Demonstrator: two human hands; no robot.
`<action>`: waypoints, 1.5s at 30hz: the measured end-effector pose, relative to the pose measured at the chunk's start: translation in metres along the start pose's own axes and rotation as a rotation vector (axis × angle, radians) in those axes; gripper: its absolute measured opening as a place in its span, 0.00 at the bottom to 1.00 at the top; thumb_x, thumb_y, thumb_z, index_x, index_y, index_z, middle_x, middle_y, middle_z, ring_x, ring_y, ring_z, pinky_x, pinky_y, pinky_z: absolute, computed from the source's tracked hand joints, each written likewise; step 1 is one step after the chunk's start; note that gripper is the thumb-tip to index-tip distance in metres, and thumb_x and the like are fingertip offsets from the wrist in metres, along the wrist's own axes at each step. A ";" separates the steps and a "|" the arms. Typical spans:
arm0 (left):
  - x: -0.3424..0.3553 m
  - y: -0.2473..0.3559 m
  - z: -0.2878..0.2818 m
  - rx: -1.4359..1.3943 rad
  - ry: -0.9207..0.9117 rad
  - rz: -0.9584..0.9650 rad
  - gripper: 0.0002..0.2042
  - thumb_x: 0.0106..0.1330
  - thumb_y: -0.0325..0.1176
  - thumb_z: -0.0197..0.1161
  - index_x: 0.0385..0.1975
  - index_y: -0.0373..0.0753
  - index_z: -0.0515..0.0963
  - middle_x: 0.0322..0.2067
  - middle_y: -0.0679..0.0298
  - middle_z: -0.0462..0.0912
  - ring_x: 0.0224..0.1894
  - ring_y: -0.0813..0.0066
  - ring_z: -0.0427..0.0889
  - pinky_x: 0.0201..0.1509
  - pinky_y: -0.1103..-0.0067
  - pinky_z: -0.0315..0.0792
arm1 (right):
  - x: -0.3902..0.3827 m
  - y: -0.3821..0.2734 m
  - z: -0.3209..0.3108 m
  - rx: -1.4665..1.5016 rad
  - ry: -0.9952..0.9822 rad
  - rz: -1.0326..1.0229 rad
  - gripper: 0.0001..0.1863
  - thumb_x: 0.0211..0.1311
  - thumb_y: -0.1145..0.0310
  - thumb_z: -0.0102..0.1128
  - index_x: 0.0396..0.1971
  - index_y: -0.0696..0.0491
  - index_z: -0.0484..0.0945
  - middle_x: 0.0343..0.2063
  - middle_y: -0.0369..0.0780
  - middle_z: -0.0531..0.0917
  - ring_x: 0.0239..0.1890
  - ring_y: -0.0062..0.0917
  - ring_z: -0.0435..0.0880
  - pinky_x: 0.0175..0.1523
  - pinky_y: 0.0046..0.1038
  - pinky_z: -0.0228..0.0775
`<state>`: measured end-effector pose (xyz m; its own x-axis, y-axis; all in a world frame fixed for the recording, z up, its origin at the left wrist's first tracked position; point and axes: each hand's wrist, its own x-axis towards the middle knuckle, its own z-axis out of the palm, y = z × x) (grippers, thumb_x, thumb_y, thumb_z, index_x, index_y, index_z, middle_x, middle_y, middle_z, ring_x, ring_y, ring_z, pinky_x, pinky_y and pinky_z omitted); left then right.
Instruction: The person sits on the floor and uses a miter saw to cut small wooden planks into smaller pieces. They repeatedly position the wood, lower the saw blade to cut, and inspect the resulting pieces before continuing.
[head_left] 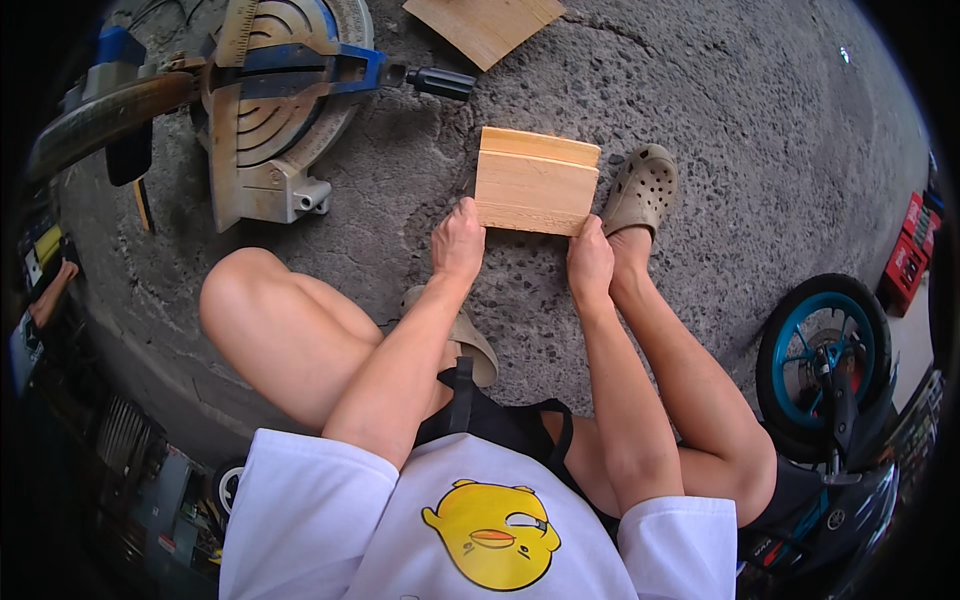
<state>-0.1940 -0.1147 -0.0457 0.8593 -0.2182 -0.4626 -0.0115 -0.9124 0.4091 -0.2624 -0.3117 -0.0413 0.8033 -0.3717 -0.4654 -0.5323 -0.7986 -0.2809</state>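
Note:
Two short pale wooden boards (537, 192) lie stacked together in front of me, the back one showing as a strip beyond the front one's far edge. My left hand (459, 240) is closed on the near left corner. My right hand (590, 262) grips the near right corner, close beside the clog on my right foot. Both hands have their thumbs on top; the fingers beneath the boards are hidden. Whether the boards touch the ground cannot be made out.
A mitre saw (280, 105) with a blue arm and black handle stands on the rough concrete at the far left. Another wooden board (485, 25) lies at the top. To my right are a motorcycle wheel (822, 350) with a teal rim and a red case (908, 255).

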 end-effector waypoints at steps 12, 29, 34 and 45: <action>0.003 0.004 -0.001 0.025 -0.045 -0.088 0.16 0.55 0.27 0.67 0.37 0.34 0.67 0.32 0.48 0.81 0.35 0.48 0.82 0.39 0.61 0.77 | 0.000 0.002 0.002 -0.013 -0.005 -0.010 0.02 0.61 0.79 0.44 0.33 0.58 0.64 0.29 0.53 0.80 0.31 0.50 0.81 0.35 0.47 0.74; -0.002 -0.036 -0.009 -0.778 0.279 -0.577 0.15 0.64 0.36 0.63 0.45 0.37 0.71 0.40 0.51 0.81 0.43 0.54 0.79 0.50 0.66 0.71 | -0.010 -0.060 -0.015 0.173 0.044 0.131 0.32 0.62 0.53 0.59 0.53 0.65 0.65 0.49 0.55 0.70 0.52 0.49 0.70 0.56 0.44 0.63; 0.011 -0.060 -0.086 -0.179 0.074 -0.693 0.17 0.61 0.38 0.63 0.50 0.43 0.74 0.47 0.56 0.79 0.58 0.60 0.69 0.62 0.64 0.61 | 0.028 -0.036 -0.004 0.314 0.177 0.295 0.38 0.59 0.54 0.62 0.59 0.66 0.60 0.54 0.58 0.67 0.57 0.51 0.67 0.61 0.42 0.62; 0.014 0.027 -0.037 -0.217 -0.070 -0.133 0.33 0.59 0.47 0.65 0.62 0.37 0.64 0.67 0.49 0.52 0.66 0.51 0.58 0.67 0.62 0.57 | 0.046 -0.090 -0.002 0.452 0.074 0.716 0.43 0.49 0.46 0.68 0.55 0.63 0.64 0.53 0.54 0.73 0.58 0.45 0.72 0.61 0.40 0.65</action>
<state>-0.1633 -0.1297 -0.0119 0.8083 -0.1317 -0.5739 0.2156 -0.8408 0.4965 -0.1775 -0.2578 -0.0357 0.2386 -0.7580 -0.6070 -0.9619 -0.0986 -0.2551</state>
